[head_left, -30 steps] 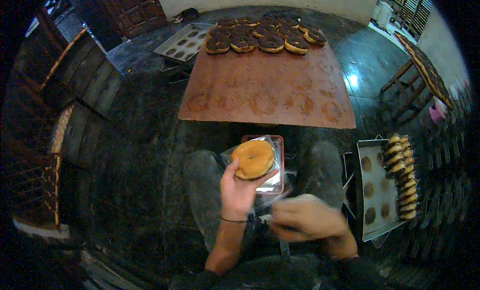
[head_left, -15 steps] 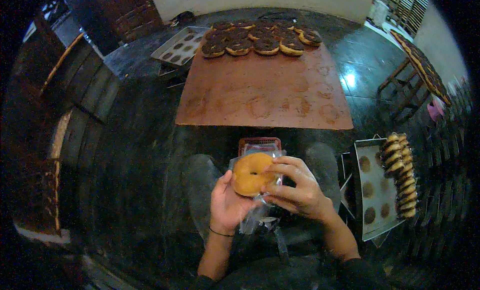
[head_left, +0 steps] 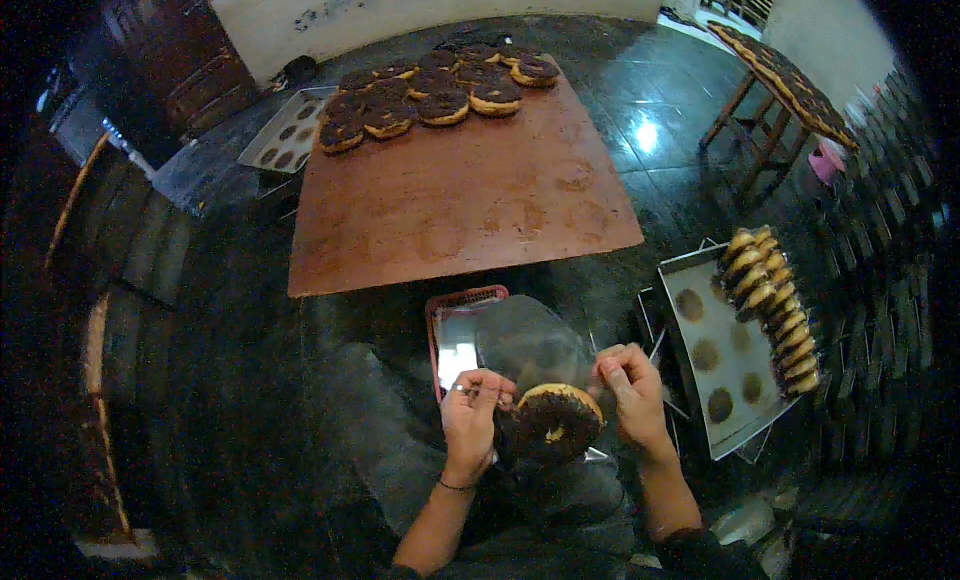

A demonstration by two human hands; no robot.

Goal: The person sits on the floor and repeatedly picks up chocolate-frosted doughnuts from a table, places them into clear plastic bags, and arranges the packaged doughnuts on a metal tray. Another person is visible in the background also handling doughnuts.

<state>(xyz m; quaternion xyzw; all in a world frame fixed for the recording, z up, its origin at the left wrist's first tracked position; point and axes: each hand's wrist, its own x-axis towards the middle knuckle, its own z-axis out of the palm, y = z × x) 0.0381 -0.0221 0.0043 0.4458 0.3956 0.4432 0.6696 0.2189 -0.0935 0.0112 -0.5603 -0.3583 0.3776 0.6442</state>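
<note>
My left hand [head_left: 470, 420] holds a chocolate-topped ring doughnut [head_left: 550, 423] on edge, its dark glazed face toward me. My right hand [head_left: 630, 390] pinches the edge of a clear plastic bag [head_left: 525, 345] that opens over the doughnut. Both hands sit above my lap, just over a red tray [head_left: 455, 305] with a shiny sheet in it.
A brown wooden board [head_left: 460, 200] lies ahead, with several chocolate doughnuts [head_left: 430, 95] along its far edge. A metal baking tray [head_left: 715, 355] at my right carries a row of wrapped doughnuts [head_left: 770, 300]. Another tray [head_left: 280, 130] lies far left. A small table [head_left: 785, 75] stands far right.
The doughnut has turned from its pale underside to its chocolate face and moved lower. My right hand has shifted right and pulled the clear bag open over it.
</note>
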